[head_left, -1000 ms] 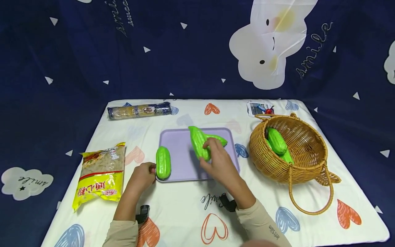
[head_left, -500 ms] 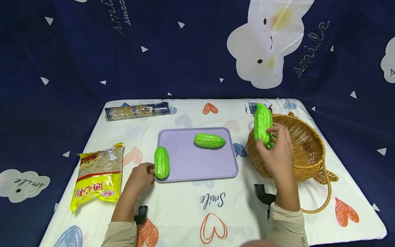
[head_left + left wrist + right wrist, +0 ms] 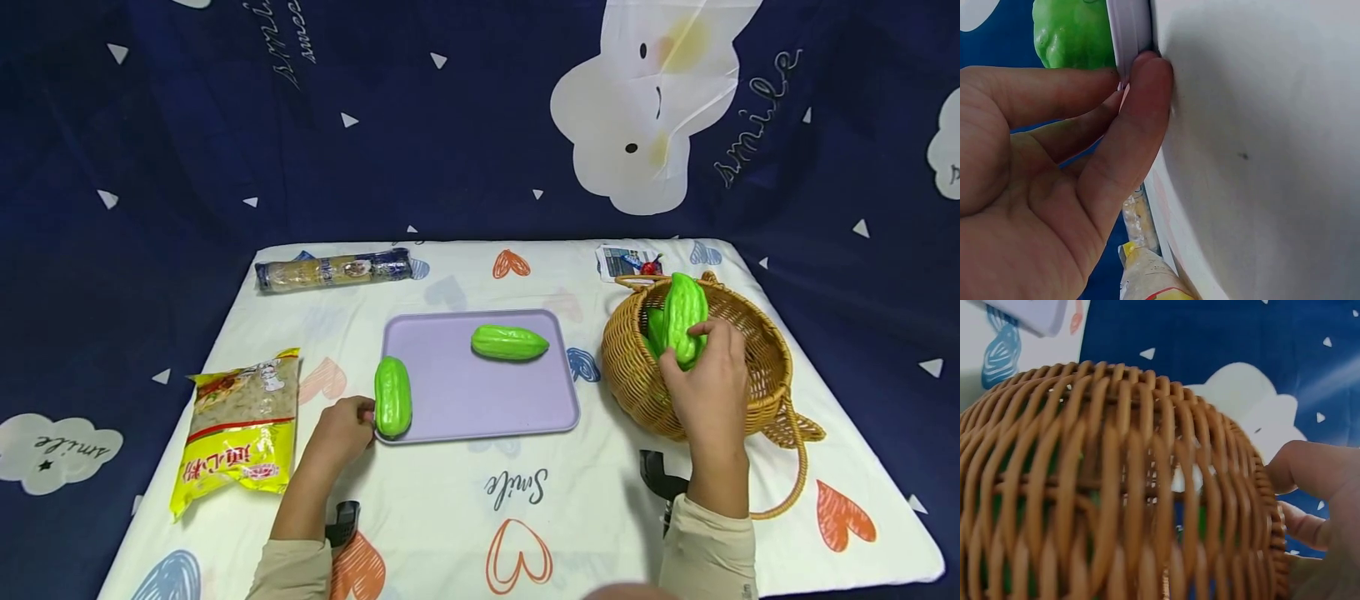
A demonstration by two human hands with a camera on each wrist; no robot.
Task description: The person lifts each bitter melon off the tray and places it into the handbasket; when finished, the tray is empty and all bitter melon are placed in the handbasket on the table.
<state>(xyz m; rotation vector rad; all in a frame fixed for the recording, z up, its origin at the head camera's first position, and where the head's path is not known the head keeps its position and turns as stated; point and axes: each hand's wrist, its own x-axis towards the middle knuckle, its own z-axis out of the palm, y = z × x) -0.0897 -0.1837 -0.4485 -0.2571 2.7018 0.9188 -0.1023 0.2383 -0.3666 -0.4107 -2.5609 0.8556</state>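
Observation:
My right hand (image 3: 712, 379) holds a bright green bitter melon (image 3: 684, 321) upright over the mouth of the wicker basket (image 3: 637, 392), fingers and thumb on its lower end. Another green bitter melon (image 3: 656, 329) shows behind it inside the basket. In the right wrist view the basket wall (image 3: 1116, 475) hides what the hand holds. With thumb and fingers my left hand (image 3: 1054, 162) pinches the rim of the lilac tray (image 3: 1130, 37) at its near left corner. On the tray, one bitter melon (image 3: 393, 396) lies along the left edge and another (image 3: 510, 342) crosswise near the back right.
A yellow bag of pasta (image 3: 240, 433) lies left of the tray, and a long pack of noodles (image 3: 333, 269) at the back left. Behind the basket is a small printed packet (image 3: 618, 262) with a red item. The basket's loop handle (image 3: 797, 483) sticks out toward the front right.
My right hand has lifted a bitter melon off the tray, carried it right and lowered it to the basket mouth. My left hand has stayed at the tray corner.

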